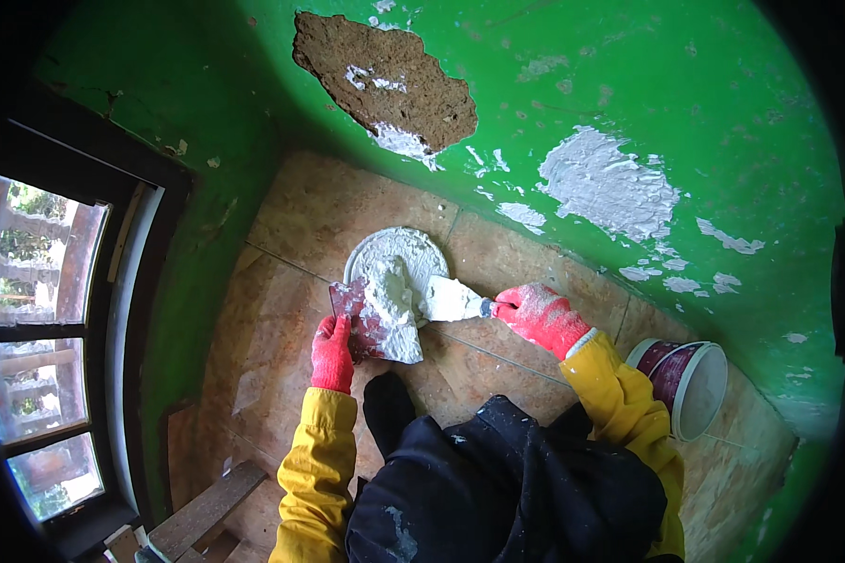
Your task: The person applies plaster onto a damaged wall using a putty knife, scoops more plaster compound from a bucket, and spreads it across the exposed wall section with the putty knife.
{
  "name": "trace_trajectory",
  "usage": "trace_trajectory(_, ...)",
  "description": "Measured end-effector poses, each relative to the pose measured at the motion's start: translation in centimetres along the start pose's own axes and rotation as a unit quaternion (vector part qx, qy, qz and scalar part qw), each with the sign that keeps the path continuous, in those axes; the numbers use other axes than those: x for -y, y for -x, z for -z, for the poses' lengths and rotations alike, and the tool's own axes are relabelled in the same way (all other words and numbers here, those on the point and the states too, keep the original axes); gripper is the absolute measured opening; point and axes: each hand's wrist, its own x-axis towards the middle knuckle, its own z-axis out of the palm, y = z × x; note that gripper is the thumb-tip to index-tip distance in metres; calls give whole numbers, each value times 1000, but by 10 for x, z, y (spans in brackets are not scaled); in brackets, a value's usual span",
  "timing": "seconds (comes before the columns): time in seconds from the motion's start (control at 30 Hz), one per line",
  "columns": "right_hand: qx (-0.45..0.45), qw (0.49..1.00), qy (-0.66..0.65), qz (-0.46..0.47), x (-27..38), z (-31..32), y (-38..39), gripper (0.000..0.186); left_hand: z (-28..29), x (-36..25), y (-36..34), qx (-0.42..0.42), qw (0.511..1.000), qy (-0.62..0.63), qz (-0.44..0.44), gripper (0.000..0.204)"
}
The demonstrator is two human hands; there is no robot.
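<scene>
My left hand (pixel 332 354), in a red glove, grips the edge of a flat reddish board (pixel 350 302) smeared with white. A thick heap of white plaster (pixel 390 293) lies on the board. My right hand (pixel 542 321), also gloved in red, is closed round the handle of a putty knife (pixel 453 300). Its wide blade is coated in plaster, and its tip meets the right side of the heap. Beyond and below the board is a round, plaster-covered lid or tray (pixel 359 246) on the floor, partly hidden by the heap.
The green wall (pixel 516 84) has a bare brown patch (pixel 385 80) and a rough white plaster patch (pixel 610 183). A white and maroon bucket (pixel 681 385) is on the tiled floor (pixel 300 202) at right. Wooden planks (pixel 207 511) lie lower left, near a dark-framed window (pixel 38 389).
</scene>
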Motion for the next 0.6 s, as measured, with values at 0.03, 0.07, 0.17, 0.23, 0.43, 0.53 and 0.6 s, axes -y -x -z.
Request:
trace_trajectory(0.03, 0, 1000, -28, -8, 4, 0, -2, 33, 1, 2, -3, -1, 1000, -1, 0, 22)
trace_trajectory(0.07, 0, 998, -56, -17, 7, 0, -4, 31, 2, 6, -7, -3, 1000, -15, -11, 22)
trace_trajectory(0.17, -9, 993, -118, -26, 10, -7, -15, 29, -2, 4, -13, 2, 1000, -13, -25, 22)
trace_trajectory(0.23, -3, 987, -155, -35, -5, -24, -31, 30, -7, 2, -15, 8, 1000, 2, -28, 22)
trace_trajectory(0.43, -44, 965, -260, 1, -13, -34, -23, 26, 3, -4, -10, 29, 992, 115, 36, 15)
trace_trajectory(0.53, -115, 949, -281, 89, -9, -34, -8, 17, 3, -12, -2, 65, 981, 180, 42, 15)
trace_trajectory(0.6, -174, 905, -364, 134, 1, -28, 12, 23, -20, -28, 16, 49, 973, 223, 43, 15)
